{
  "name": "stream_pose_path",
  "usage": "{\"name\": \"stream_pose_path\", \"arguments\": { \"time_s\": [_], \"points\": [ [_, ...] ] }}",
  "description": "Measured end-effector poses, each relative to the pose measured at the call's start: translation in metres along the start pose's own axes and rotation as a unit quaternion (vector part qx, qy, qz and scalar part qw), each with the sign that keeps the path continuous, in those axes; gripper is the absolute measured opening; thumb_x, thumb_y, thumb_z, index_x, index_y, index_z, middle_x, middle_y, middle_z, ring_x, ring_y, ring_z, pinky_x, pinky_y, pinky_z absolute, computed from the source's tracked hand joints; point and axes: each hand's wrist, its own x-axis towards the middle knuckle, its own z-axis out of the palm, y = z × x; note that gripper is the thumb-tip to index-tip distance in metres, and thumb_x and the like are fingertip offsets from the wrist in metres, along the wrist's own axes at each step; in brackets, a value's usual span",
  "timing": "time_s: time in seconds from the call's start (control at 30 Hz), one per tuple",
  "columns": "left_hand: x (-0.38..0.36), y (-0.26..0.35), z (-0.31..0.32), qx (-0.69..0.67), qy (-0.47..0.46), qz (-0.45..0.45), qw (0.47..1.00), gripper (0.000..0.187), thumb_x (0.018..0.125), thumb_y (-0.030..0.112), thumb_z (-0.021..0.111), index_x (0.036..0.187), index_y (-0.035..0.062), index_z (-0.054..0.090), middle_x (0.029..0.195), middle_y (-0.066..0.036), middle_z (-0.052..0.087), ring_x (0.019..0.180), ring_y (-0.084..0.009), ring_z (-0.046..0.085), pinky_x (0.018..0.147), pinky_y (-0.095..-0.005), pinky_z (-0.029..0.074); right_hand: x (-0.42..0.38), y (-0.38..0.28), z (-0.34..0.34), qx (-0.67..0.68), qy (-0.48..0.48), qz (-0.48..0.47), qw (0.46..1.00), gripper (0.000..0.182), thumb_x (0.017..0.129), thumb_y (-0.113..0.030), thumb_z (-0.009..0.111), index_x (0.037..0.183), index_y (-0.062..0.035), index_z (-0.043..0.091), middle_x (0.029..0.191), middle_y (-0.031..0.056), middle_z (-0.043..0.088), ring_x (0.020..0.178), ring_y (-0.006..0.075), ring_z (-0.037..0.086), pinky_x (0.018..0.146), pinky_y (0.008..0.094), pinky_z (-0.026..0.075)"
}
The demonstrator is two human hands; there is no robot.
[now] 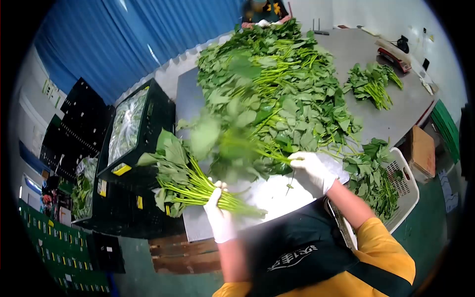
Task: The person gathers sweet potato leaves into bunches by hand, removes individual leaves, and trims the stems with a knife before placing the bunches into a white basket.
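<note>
My left hand, in a white glove, is wrapped round the stems of a thick bunch of leafy greens. The leaves of that bunch point up and left, and its cut ends reach right over the near table edge. In my gloved right hand a few stems of leafy greens are pinched, their leafy ends smeared by motion toward the left. Just beyond both hands lies a large heap of leafy greens, heart-shaped leaves on long pale-green stems.
The metal table carries a smaller pile of greens and a red scale. A white basket with greens stands at right, near a cardboard box. Dark crates are stacked left. Another person stands at the far end.
</note>
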Motion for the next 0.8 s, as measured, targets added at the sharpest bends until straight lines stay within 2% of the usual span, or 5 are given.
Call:
{"name": "stream_pose_path", "arguments": {
  "time_s": [0.07, 0.27, 0.4, 0.5, 0.8],
  "points": [
    [-0.001, -0.012, 0.018, 0.032, 0.001, -0.021, 0.999, 0.045, 0.083, -0.002, 0.059, 0.126, 0.0026, 0.048, 0.103, -0.011, 0.061, 0.096, -0.0200, 0.059, 0.086, -0.0310, 0.047, -0.020, -0.030, 0.017, 0.230, 0.021, 0.163, 0.959, 0.019, 0.081, -0.004, 0.063, 0.100, 0.0012, 0.064, 0.084, 0.0021, 0.060, 0.072, 0.0097, 0.051, 0.067, 0.0242, 0.042],
    [-0.011, -0.046, 0.063, 0.065, -0.026, -0.051, 0.996, 0.030, 0.081, -0.002, 0.065, 0.109, -0.0020, 0.055, 0.097, -0.013, 0.062, 0.082, -0.0177, 0.061, 0.074, -0.0288, 0.049, -0.034, -0.026, 0.015, 0.255, -0.071, 0.156, 0.952, 0.024, 0.084, -0.003, 0.062, 0.106, 0.0052, 0.063, 0.091, 0.0060, 0.064, 0.078, 0.0128, 0.057, 0.077, 0.0267, 0.046],
    [0.002, -0.072, 0.052, 0.163, -0.110, -0.074, 0.978, 0.026, 0.078, -0.001, 0.069, 0.102, -0.0022, 0.059, 0.082, -0.010, 0.064, 0.073, -0.0177, 0.062, 0.070, -0.0285, 0.049, -0.043, -0.033, 0.015, 0.197, -0.051, 0.145, 0.968, 0.022, 0.083, -0.006, 0.065, 0.102, 0.0045, 0.066, 0.091, 0.0077, 0.066, 0.084, 0.0133, 0.059, 0.079, 0.0270, 0.047],
    [0.000, -0.084, 0.056, 0.105, -0.103, -0.107, 0.983, 0.023, 0.077, -0.003, 0.069, 0.099, -0.0023, 0.060, 0.082, -0.010, 0.064, 0.071, -0.0177, 0.062, 0.068, -0.0281, 0.050, -0.036, -0.002, 0.011, -0.070, -0.019, 0.027, 0.997, 0.021, 0.081, -0.009, 0.067, 0.100, 0.0004, 0.068, 0.088, 0.0039, 0.067, 0.080, 0.0096, 0.059, 0.075, 0.0240, 0.046],
    [-0.006, -0.088, 0.071, 0.115, -0.151, -0.135, 0.973, 0.026, 0.074, -0.009, 0.068, 0.098, -0.0040, 0.060, 0.086, -0.010, 0.063, 0.074, -0.0190, 0.062, 0.070, -0.0283, 0.052, -0.053, -0.019, 0.016, -0.243, 0.002, -0.106, 0.964, 0.022, 0.079, -0.007, 0.067, 0.101, -0.0008, 0.069, 0.074, 0.0038, 0.065, 0.066, 0.0100, 0.058, 0.065, 0.0251, 0.048]
  ]
}}
